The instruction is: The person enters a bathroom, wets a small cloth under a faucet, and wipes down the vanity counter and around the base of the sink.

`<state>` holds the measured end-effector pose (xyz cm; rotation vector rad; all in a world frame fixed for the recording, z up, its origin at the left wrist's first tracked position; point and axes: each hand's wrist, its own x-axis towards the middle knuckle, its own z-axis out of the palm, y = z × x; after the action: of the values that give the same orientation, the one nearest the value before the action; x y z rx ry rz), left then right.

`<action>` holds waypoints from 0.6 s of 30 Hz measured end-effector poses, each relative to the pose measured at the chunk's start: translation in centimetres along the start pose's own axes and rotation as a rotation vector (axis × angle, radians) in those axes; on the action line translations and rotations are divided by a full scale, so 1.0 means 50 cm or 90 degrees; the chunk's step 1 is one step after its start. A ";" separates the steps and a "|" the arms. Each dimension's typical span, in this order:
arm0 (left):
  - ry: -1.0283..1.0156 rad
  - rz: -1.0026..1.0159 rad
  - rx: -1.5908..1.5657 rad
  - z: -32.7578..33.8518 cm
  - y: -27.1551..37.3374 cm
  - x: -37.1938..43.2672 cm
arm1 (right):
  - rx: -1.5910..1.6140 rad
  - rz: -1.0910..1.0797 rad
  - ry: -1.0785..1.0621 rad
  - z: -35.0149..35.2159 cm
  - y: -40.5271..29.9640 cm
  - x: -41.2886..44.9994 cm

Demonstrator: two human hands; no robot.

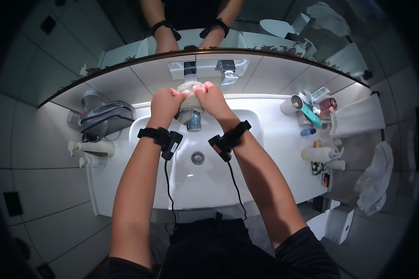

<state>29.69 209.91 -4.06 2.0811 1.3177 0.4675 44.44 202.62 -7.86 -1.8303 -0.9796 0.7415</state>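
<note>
A grey-beige cloth (189, 101) is wrapped around the wall-mounted metal faucet spout (194, 122), whose tip sticks out below it over the sink. My left hand (167, 104) grips the cloth's left side, its thumb on top. On the cloth's right side my right hand (211, 99) pinches it, its thumb close to the other one. The faucet's chrome handle (228, 74) stands on the wall plate to the right. Beneath my forearms lies the white sink basin (209, 185) with a round drain (197, 158).
On the left counter stand a grey bag (108, 118) and pump bottles (97, 148). At the right are a cup (291, 104), a green tube (311, 116), a white pump bottle (319, 153) and a hanging towel (359, 115). A mirror (209, 35) spans the wall above the faucet.
</note>
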 end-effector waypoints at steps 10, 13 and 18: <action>0.030 -0.027 -0.040 0.017 -0.012 0.090 | 0.044 0.023 0.045 0.010 0.003 0.090; 0.026 -0.074 -0.021 0.018 0.004 0.108 | 0.034 0.034 0.048 0.009 0.012 0.115; -0.021 -0.150 -0.023 0.008 0.008 0.140 | 0.033 0.062 0.055 0.018 0.015 0.140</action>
<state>33.27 215.97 -4.32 1.8664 1.4990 0.3498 47.48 208.81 -9.50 -1.8597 -0.8140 0.7328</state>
